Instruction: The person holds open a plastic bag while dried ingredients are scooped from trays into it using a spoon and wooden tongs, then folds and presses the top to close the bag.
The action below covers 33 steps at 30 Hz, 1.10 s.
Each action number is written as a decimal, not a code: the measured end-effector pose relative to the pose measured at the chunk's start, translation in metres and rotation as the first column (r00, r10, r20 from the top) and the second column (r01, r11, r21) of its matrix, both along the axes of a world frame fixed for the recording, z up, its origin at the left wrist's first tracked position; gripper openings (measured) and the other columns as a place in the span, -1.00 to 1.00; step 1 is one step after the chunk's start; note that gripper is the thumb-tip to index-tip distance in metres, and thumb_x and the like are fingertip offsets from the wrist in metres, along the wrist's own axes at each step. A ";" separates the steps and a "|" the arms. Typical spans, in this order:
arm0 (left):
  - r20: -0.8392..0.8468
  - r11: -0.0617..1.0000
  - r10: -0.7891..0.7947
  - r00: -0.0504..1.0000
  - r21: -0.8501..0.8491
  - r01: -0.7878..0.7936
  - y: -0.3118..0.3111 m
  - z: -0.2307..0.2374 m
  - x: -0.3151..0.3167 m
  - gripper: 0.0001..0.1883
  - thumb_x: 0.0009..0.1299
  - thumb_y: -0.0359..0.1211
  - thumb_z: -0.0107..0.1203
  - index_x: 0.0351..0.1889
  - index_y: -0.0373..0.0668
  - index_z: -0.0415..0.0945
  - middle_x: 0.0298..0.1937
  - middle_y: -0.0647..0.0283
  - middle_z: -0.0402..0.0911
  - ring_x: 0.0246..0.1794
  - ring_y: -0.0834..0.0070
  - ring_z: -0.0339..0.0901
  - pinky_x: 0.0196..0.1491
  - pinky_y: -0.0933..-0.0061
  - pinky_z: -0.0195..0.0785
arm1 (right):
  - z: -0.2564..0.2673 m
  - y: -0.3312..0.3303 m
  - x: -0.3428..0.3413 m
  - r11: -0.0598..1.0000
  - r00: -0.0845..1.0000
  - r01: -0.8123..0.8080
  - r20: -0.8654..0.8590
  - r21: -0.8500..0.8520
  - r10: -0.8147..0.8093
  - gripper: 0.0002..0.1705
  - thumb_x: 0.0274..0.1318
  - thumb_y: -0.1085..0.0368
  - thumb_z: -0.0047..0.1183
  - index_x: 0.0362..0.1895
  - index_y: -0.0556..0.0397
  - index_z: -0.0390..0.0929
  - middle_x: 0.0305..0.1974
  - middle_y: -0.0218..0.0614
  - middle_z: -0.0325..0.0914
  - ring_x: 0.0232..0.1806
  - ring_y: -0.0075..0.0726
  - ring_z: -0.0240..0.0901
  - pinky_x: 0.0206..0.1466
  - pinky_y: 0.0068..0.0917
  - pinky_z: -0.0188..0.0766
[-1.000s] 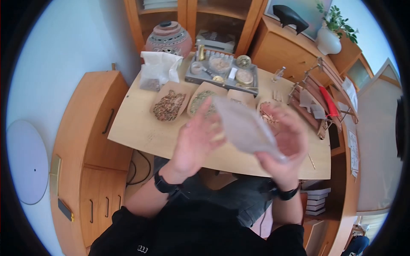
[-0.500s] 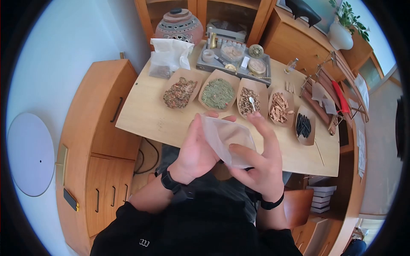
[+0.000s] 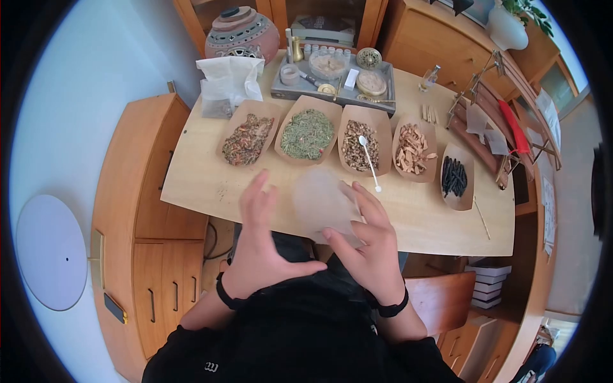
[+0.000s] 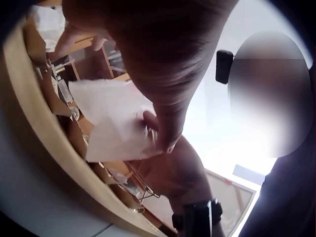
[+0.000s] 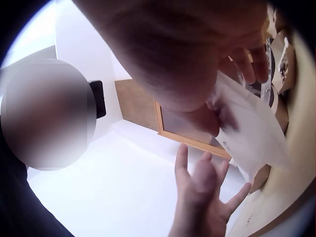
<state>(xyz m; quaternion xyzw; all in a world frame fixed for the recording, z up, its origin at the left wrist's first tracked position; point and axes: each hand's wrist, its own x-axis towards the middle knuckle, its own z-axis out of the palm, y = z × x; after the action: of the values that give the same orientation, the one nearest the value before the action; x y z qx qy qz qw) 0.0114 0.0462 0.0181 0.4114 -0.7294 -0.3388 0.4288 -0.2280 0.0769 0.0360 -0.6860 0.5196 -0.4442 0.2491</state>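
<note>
wooden table (image 3: 198, 182) is spanning the background; over its near edge, right hand (image 3: 377, 255) is pinching the likely soft, light pouch (image 3: 322, 201) by its side; left hand (image 3: 255, 246) is spreading its fingers wide.

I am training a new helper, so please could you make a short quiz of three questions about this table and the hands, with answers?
1. Which hand holds the thin pouch?
A) left hand
B) right hand
C) neither
2. True or false: the black sticks lie in the rightmost paper tray.
3. Fill the gap: in the row of five paper trays, the white spoon rests in the ____ one.

Key: 1. B; 2. true; 3. middle
</note>
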 end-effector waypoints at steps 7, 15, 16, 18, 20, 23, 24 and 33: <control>0.138 0.955 0.119 0.983 -0.286 -0.076 -0.012 -0.031 -0.017 0.47 0.01 -0.13 0.83 0.83 0.17 -0.02 0.78 -0.25 0.01 0.75 -0.39 0.11 0.55 -0.34 0.41 | 0.005 -0.012 0.008 0.926 0.916 -0.354 0.244 0.127 0.317 -0.79 0.29 0.21 0.55 -0.16 0.08 0.91 0.60 0.16 0.52 0.79 0.40 0.18 0.67 0.05 0.33; 0.222 0.952 0.173 0.960 -0.287 -0.105 -0.028 -0.025 0.000 0.40 0.07 -0.33 0.71 0.84 0.02 -0.05 0.79 -0.26 0.07 0.74 -0.27 0.18 0.65 -0.28 0.25 | -0.004 -0.037 -0.043 0.925 0.894 0.373 -0.242 -0.066 -0.378 -0.69 0.30 0.27 0.47 0.05 0.13 0.78 -0.09 -0.06 0.78 -0.08 0.01 0.75 0.05 -0.17 0.64; 0.219 0.951 0.181 0.959 -0.286 -0.114 -0.030 -0.026 0.001 0.40 0.07 -0.33 0.71 0.84 0.02 -0.05 0.79 -0.26 0.07 0.74 -0.27 0.18 0.65 -0.28 0.25 | -0.011 -0.040 -0.049 0.929 0.896 0.365 -0.244 -0.066 -0.370 -0.69 0.30 0.27 0.47 0.05 0.13 0.78 -0.09 -0.06 0.78 -0.08 0.01 0.75 0.05 -0.17 0.64; 0.221 0.956 0.176 0.959 -0.270 -0.114 -0.035 -0.030 0.001 0.38 0.10 -0.32 0.70 0.85 0.00 -0.02 0.80 -0.24 0.08 0.76 -0.26 0.16 0.67 -0.27 0.22 | -0.024 -0.043 -0.058 0.863 0.844 0.498 -0.277 0.086 -0.459 -0.74 0.33 0.25 0.48 -0.10 0.12 0.69 -0.24 -0.15 0.72 -0.26 -0.07 0.67 -0.14 -0.15 0.58; 0.223 0.956 0.195 0.955 -0.261 -0.134 -0.039 -0.037 0.000 0.36 0.11 -0.33 0.69 0.85 -0.04 -0.01 0.81 -0.24 0.08 0.77 -0.25 0.16 0.68 -0.27 0.20 | -0.029 -0.046 -0.057 0.867 0.834 0.495 -0.311 0.058 -0.455 -0.68 0.35 0.22 0.48 -0.14 0.10 0.58 -0.32 -0.21 0.67 -0.37 -0.09 0.60 -0.24 -0.17 0.53; 0.227 0.954 0.221 0.949 -0.255 -0.161 -0.044 -0.048 0.003 0.31 0.15 -0.34 0.65 0.84 -0.12 0.01 0.81 -0.24 0.09 0.77 -0.24 0.16 0.70 -0.25 0.17 | -0.030 -0.048 -0.049 0.807 0.808 0.542 -0.410 0.235 -0.423 -0.63 0.34 0.21 0.50 -0.10 0.11 0.54 -0.33 -0.21 0.67 -0.41 -0.08 0.60 -0.27 -0.16 0.53; 0.229 0.950 0.236 0.944 -0.258 -0.175 -0.045 -0.050 0.004 0.28 0.17 -0.35 0.64 0.82 -0.17 0.02 0.81 -0.24 0.10 0.77 -0.24 0.16 0.71 -0.24 0.16 | -0.034 -0.049 -0.049 0.827 0.827 0.514 -0.391 0.230 -0.405 -0.65 0.36 0.23 0.47 -0.06 0.11 0.55 -0.33 -0.22 0.68 -0.41 -0.13 0.62 -0.28 -0.19 0.53; 0.153 0.933 0.296 0.943 -0.259 -0.251 -0.046 -0.067 0.007 0.25 0.18 -0.33 0.63 0.79 -0.23 0.03 0.75 -0.23 0.16 0.74 -0.20 0.20 0.69 -0.16 0.21 | -0.032 -0.063 -0.055 0.834 0.872 0.490 -0.170 0.255 -0.460 -0.79 0.53 0.37 0.29 0.14 0.13 0.67 -0.32 -0.29 0.74 -0.33 -0.45 0.63 -0.27 -0.46 0.47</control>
<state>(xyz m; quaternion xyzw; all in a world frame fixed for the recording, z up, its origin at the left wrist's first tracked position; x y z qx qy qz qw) 0.0184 -0.0002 -0.0491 0.4856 -0.7372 -0.1457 0.4466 -0.2832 0.0141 0.0039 -0.5129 0.7451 -0.3754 0.2022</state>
